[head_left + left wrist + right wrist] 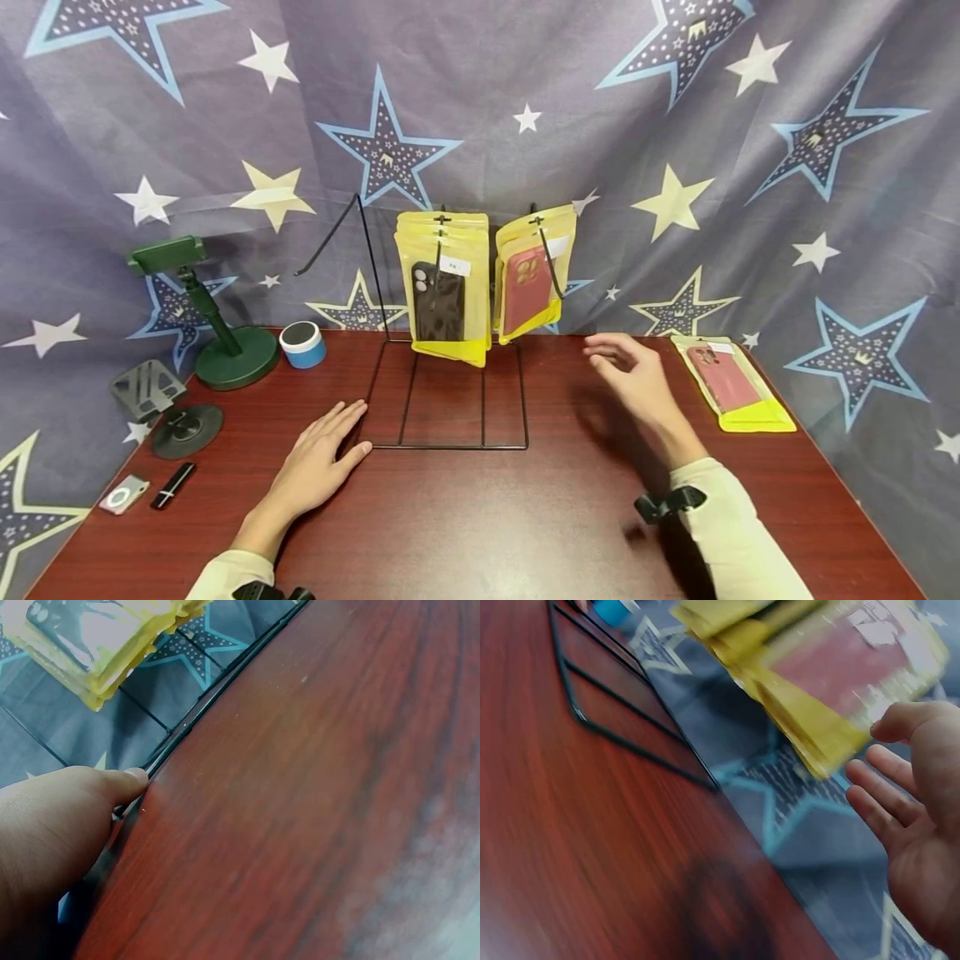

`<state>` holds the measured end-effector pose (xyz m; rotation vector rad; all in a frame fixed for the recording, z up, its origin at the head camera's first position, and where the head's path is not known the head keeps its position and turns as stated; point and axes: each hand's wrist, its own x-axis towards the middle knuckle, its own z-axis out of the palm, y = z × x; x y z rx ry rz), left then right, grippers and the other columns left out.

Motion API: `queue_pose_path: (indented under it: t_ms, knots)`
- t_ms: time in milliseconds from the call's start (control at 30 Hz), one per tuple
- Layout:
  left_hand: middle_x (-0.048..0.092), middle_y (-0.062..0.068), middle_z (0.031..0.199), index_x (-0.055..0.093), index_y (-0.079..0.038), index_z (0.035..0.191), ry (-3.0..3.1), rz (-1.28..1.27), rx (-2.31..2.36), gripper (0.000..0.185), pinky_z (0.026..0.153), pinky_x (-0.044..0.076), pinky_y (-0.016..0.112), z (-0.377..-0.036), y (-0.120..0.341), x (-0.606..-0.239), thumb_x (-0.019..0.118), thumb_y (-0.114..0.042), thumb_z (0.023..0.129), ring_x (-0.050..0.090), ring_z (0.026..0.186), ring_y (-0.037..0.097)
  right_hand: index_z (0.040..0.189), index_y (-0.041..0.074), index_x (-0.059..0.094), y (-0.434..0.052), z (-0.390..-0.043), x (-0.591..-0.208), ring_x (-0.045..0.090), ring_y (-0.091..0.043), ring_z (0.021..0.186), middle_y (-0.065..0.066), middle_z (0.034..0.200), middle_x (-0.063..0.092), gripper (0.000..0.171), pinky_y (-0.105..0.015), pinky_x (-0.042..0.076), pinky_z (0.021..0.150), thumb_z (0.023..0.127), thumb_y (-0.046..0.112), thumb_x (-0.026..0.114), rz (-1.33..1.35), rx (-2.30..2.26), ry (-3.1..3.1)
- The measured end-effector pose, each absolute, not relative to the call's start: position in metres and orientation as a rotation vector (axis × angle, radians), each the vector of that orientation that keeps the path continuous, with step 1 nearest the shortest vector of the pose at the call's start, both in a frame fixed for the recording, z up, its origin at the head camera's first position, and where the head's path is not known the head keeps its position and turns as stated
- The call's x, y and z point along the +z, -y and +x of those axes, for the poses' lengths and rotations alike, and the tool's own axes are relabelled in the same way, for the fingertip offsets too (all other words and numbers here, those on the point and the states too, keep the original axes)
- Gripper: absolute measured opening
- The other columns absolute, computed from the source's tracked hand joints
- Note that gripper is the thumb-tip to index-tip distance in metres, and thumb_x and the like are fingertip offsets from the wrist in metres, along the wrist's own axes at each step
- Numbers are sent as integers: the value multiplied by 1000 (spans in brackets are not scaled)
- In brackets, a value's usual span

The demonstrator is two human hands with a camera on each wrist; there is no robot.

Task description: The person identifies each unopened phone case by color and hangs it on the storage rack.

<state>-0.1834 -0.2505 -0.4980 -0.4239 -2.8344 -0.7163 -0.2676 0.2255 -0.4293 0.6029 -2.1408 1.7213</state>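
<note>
A black wire display rack (446, 392) stands at the middle back of the red-brown table (480, 517). Yellow packets hang from its hooks: one with a black phone case (438, 302), one with a red phone case (527, 287). My left hand (324, 454) lies flat on the table, fingertips touching the rack's base corner (161, 754). My right hand (633, 375) hovers above the table right of the rack, fingers relaxed and holding nothing; the red-case packets (840, 667) hang just beyond it. Another yellow packet with a red case (731, 383) lies flat at the far right.
At the left stand a green phone holder (213, 321), a blue-and-white round speaker (303, 344) and a grey folding stand (161, 408). A small silver player (123, 494) and a black stick (173, 485) lie near the left edge. Star-printed cloth (750, 167) hangs behind.
</note>
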Motion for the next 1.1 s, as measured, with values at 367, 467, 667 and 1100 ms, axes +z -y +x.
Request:
queue_pose_path:
  t_ms: [367, 467, 667, 1100]
  knots:
    - [47, 16, 160, 47, -8, 155, 2836, -425, -706, 61, 119, 27, 65, -185, 252, -497, 62, -36, 103, 36, 152, 43, 127, -16, 61, -320, -265, -436, 69, 10, 99, 29, 104, 69, 34, -5, 52, 87, 94, -8, 66, 412, 1497, 2266]
    - [47, 15, 161, 47, -8, 155, 2840, -423, -708, 62, 119, 27, 66, -185, 253, -498, 62, -37, 103, 36, 152, 43, 128, -15, 62, -343, -266, -439, 66, 14, 98, 33, 105, 67, 35, -2, 50, 86, 94, -8, 66, 346, 1413, 2302]
    - [47, 15, 161, 47, -9, 155, 2847, -421, -707, 61, 119, 28, 65, -185, 252, -499, 62, -38, 103, 36, 153, 42, 128, -19, 59, -383, -269, -446, 66, 16, 95, 35, 101, 67, 35, -1, 50, 83, 95, -8, 63, 212, 1386, 2311]
    - [47, 15, 161, 48, -8, 155, 2842, -418, -708, 62, 119, 28, 66, -185, 252, -499, 63, -37, 103, 36, 153, 42, 144, 4, 58, -426, -275, -458, 59, 3, 101, -29, 140, 60, 47, -11, 43, 83, 103, 28, 58, -258, 1106, 2608]
